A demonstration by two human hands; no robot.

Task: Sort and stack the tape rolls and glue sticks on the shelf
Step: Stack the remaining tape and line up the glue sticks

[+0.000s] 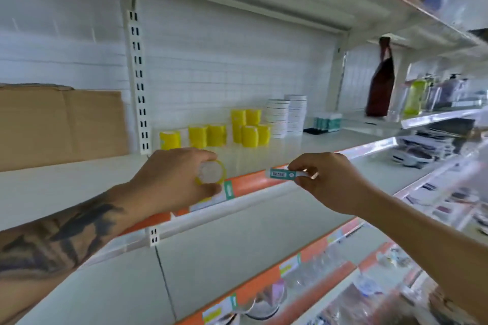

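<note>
Tape and glue, one in each hand

Left hand [171,179] curls round a light, stiff yellow tape roll [211,173], gripped by its rim at the white shelf [79,185] edge. Right hand [324,182] pinches a slim white-and-teal glue stick [284,174], smooth, best held mid-barrel. At 12 o'clock stand perhaps nine yellow rolls [229,132]; the view is soft.

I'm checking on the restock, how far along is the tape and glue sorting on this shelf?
Mostly done, it seems: yellow tape rolls stand grouped on the shelf, some stacked, beside white roll stacks and teal glue sticks. In hand: the left hand grips one yellow roll, the right hand pinches a glue stick. Both remain unplaced.
</note>
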